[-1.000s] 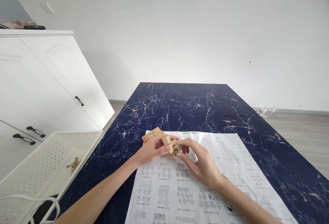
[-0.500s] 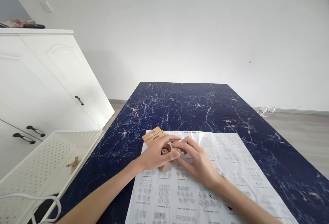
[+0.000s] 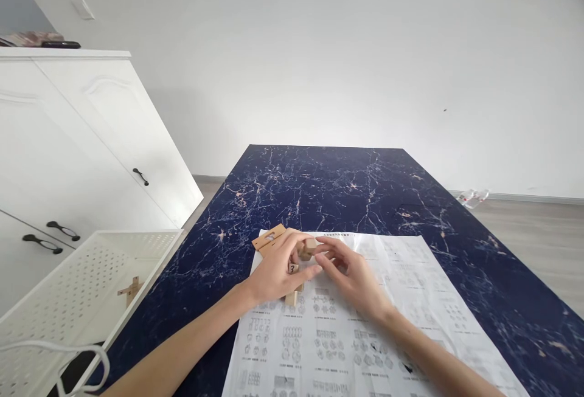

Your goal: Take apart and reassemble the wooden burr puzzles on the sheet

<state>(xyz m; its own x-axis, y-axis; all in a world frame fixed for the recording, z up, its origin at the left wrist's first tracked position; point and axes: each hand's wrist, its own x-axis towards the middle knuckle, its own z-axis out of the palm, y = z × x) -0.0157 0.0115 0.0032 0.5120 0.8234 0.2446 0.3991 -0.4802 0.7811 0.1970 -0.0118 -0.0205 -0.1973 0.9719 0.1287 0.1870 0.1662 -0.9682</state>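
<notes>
My left hand is closed around a small wooden block puzzle, steadying it on a printed paper sheet. A block marked 3 shows between thumb and fingers, and another wooden block sticks out below the hand. Beyond the fingertips is a pale cube-like piece. My right hand is just right of it, fingers bent and apart; nothing can be seen in its grasp. Flat wooden pieces with cut-outs lie behind my left hand, partly covered by it.
The sheet lies on a dark blue marbled table. At the left stands a white perforated basket with a wooden cross-shaped piece and a white cable. A white cabinet is behind it. Clear bottles are on the floor at right.
My right hand has drawn slightly right, away from the puzzle, and its fingers have parted. The pale cube-like piece now shows uncovered. My left hand has barely shifted.
</notes>
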